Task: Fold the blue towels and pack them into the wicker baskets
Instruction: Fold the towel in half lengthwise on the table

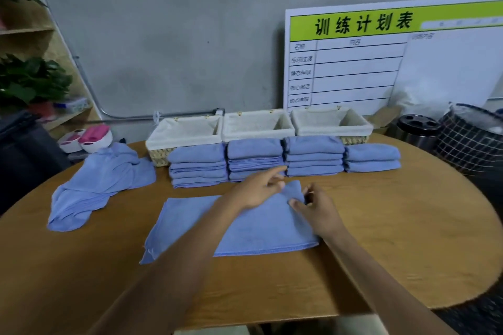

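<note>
A blue towel (239, 228) lies spread flat on the wooden table (408, 226) in front of me. My left hand (258, 189) and my right hand (315, 204) both pinch its raised far right corner (295, 190). Behind it stand several stacks of folded blue towels (283, 159). A heap of unfolded blue towels (100, 182) lies at the left. Three wicker baskets with cream liners stand in a row at the back: left (185, 130), middle (257, 124), right (330, 121). No towel shows inside them.
A white planning board (381, 62) leans on the grey wall. A black cylindrical bin (416, 128) and a checked laundry basket (471, 139) stand at the right. Shelves with plants (30, 81) are on the left.
</note>
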{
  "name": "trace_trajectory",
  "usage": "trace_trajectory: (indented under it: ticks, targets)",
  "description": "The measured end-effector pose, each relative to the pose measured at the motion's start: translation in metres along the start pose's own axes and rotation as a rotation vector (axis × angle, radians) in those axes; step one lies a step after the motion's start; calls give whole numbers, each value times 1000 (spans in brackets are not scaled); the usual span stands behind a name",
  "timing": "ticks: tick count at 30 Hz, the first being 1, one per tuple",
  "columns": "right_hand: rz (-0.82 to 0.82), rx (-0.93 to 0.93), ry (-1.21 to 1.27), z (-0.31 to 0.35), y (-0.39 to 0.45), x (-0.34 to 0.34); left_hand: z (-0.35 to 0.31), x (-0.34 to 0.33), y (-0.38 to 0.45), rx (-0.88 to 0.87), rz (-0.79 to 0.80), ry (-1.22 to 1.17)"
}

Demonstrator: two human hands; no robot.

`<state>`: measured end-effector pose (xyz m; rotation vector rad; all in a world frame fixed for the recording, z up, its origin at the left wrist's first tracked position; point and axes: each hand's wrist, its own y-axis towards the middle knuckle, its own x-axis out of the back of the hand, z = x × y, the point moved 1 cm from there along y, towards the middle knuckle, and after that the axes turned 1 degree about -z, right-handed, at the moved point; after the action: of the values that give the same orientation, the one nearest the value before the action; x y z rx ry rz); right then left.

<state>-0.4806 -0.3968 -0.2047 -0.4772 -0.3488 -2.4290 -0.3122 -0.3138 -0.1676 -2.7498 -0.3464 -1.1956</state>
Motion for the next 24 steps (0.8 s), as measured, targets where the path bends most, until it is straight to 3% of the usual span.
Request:
trace_trajectory:
  ticks: [5,9,14,19,24]
  targets:
    - [-33,0,154,-22,6,50,-45,-42,78,-10,225,-143]
    - [-29,-77,106,-42,-1,87,-64,-66,105,-66,262,-206]
    - [41,-83,96,-49,-17,106,-61,-74,114,-161,121,-266]
    - [-167,31,147,-24,-29,91,-48,-48,94,-173,-87,-335]
    - [-290,186,201,23,-40,51,-31,-6,53,-63,-186,-656]
